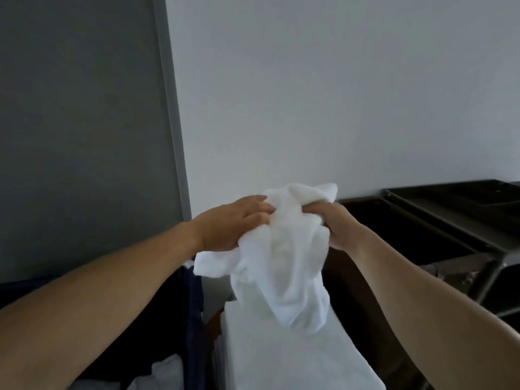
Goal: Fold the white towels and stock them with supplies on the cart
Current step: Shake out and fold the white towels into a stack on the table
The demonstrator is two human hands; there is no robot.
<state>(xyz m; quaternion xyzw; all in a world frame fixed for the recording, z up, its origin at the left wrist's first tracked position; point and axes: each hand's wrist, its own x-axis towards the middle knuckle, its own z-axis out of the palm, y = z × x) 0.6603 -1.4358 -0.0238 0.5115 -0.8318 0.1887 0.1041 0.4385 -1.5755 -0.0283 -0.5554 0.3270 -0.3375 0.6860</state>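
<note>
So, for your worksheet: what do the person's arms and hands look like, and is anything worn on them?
Both forearms are bare up to the picture's edge, with no sleeve showing. The left hand and right hand wear no gloves, and no watch, ring or bracelet is visible.

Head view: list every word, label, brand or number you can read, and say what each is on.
None: no readable text anywhere. The white towel held by the left hand and right hand, the dark cart and the wall show no lettering, labels or numbers.
</note>
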